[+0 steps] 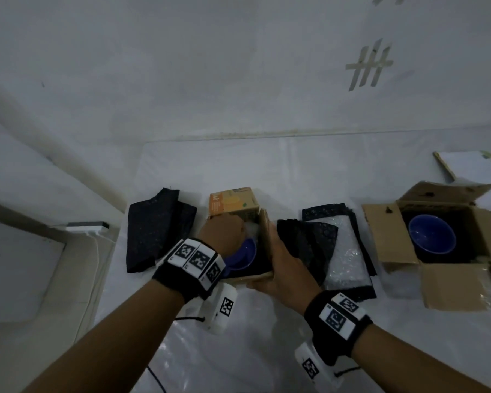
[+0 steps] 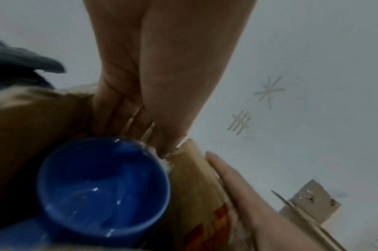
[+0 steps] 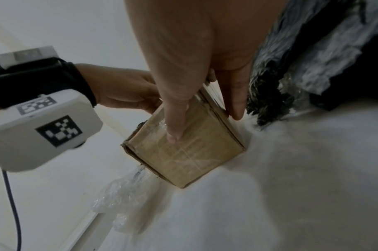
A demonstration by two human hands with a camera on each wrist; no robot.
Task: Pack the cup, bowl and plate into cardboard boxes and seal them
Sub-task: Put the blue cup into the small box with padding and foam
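A small cardboard box (image 1: 265, 242) (image 3: 183, 152) stands open at the table's middle, and a blue cup (image 1: 245, 255) (image 2: 102, 186) sits upright inside it. My left hand (image 1: 224, 232) (image 2: 158, 101) reaches down into the box beside the cup's rim. Its straight fingers press clear wrap into the gap, and the fingertips are hidden. My right hand (image 1: 284, 268) (image 3: 205, 125) grips the box from outside, thumb on the near face and fingers on the right wall. A blue bowl (image 1: 431, 235) lies in a larger open box (image 1: 386, 236) at the right. No plate is in view.
Black foam sheets lie left (image 1: 156, 228) and right (image 1: 306, 248) of the small box, with bubble wrap (image 1: 343, 251) on the right pile. More bubble wrap (image 3: 123, 200) lies by the box's near corner. A flat white box (image 1: 471, 165) sits back right. The table's left edge is close.
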